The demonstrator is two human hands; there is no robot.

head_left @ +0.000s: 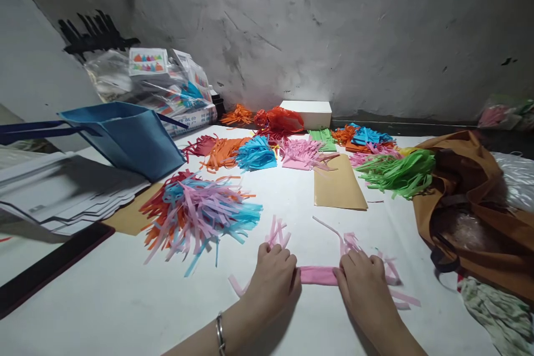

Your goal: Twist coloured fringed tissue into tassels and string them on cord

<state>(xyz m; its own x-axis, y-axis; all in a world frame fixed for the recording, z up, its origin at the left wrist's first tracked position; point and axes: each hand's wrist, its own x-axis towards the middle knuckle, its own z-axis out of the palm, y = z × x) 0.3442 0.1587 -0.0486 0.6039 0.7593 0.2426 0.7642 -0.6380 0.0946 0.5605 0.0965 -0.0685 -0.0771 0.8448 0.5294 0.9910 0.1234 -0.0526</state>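
A pink tissue-paper tassel [317, 276] lies across the white table, its flat middle band showing between my hands. My left hand [275, 272] is closed over its left end, with fringe strips sticking out past the fingers. Over the right end, my right hand [362, 281] is closed in the same way, and pale pink strips spread beyond it. The undersides of both hands are hidden. To the left lies a pile of fringed tassels [200, 211] in red, orange, blue and pink.
Bunches of orange, blue [256, 153], pink [303, 153] and green [398, 171] tassels line the back. A kraft envelope [340, 183] lies before them. A blue bag [125, 139], papers [62, 186] and a dark flat device [54, 264] stand left; a brown bag [463, 194] sits right.
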